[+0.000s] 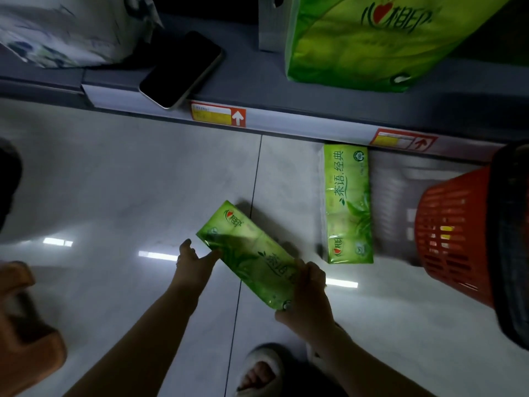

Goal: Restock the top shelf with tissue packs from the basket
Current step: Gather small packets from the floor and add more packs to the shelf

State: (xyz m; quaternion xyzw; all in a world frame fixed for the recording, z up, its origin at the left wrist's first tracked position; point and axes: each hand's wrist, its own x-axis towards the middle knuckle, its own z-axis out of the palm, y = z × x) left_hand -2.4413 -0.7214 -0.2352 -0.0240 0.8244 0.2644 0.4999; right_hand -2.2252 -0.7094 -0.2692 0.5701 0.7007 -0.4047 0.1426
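Observation:
I hold a green tissue pack (pixel 246 250) tilted above the floor. My right hand (pixel 307 293) grips its near end, fingers curled over the edge. My left hand (pixel 194 262) touches the pack's left side with its fingertips, fingers fairly straight. A second green tissue pack (pixel 347 204) lies on the floor below the shelf edge. The orange basket (pixel 455 233) stands at the right, with a dark handle or rim across it. A large green tissue bag (pixel 372 38) stands on the shelf (pixel 257 81) above.
A black phone (pixel 181 68) lies on the shelf near its front edge, next to a white patterned bag (pixel 71 30). Price tags (pixel 219 114) run along the shelf rail. A slippered foot (pixel 262 368) is below my arms. An orange-brown object (pixel 25 325) sits at the left edge.

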